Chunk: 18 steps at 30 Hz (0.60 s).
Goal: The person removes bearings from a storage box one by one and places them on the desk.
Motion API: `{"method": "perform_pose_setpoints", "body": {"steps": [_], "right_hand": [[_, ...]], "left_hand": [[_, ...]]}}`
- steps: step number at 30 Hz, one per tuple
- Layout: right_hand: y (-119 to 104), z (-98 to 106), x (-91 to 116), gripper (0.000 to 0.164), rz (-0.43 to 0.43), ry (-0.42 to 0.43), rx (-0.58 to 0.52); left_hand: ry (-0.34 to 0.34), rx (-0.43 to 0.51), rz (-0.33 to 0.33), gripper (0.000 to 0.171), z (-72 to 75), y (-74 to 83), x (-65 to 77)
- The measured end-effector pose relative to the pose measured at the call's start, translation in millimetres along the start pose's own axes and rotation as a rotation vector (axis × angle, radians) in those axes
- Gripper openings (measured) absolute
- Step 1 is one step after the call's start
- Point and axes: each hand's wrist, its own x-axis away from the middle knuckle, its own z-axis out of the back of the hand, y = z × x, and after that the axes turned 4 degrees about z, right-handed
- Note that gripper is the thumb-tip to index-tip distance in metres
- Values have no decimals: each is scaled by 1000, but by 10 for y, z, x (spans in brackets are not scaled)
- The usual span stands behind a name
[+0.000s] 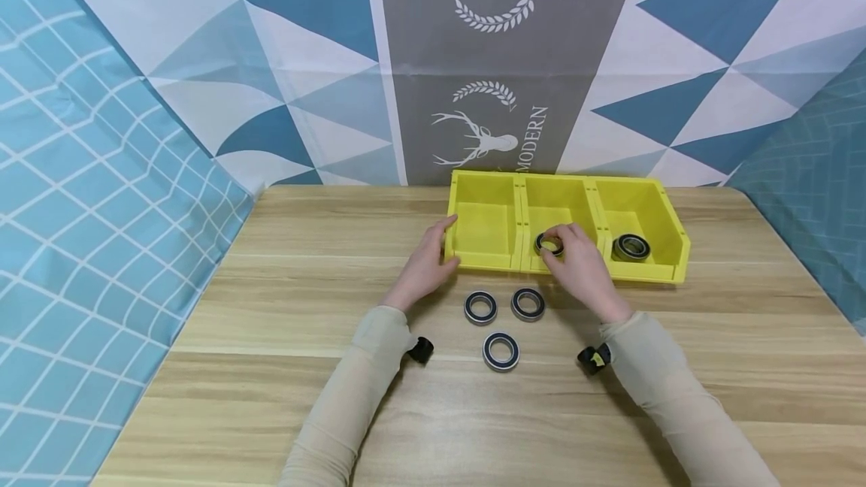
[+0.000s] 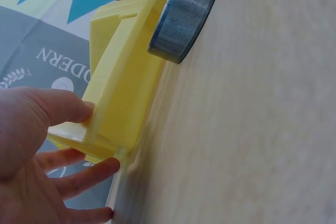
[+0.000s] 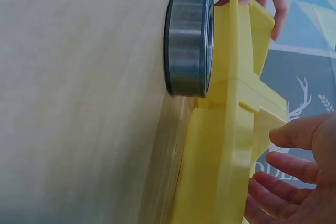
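A yellow bin with three compartments stands on the table. My left hand grips its left end, thumb on the rim and the other fingers spread along the outside. My right hand reaches over the front wall into the middle compartment, fingertips right at a black-sealed ball bearing and partly covering it. In the right wrist view, the thumb and fingers stand apart with no bearing visible between them. More bearings sit in the right compartment.
Three bearings lie on the wooden table in front of the bin: one at left, one at right and one nearer. Behind the bin hangs a patterned cloth. Dark wrist devices show under both sleeves.
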Motion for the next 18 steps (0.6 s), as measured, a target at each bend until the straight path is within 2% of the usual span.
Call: {"method": "perform_pose_setpoints", "body": {"steps": [7, 18], "right_hand": [[29, 9, -138, 45, -18, -107, 57], [106, -13, -267, 54, -83, -234, 79]], "left_hand": [[0, -9, -7, 74, 6, 1, -12], [0, -12, -12, 74, 4, -4, -5]]}}
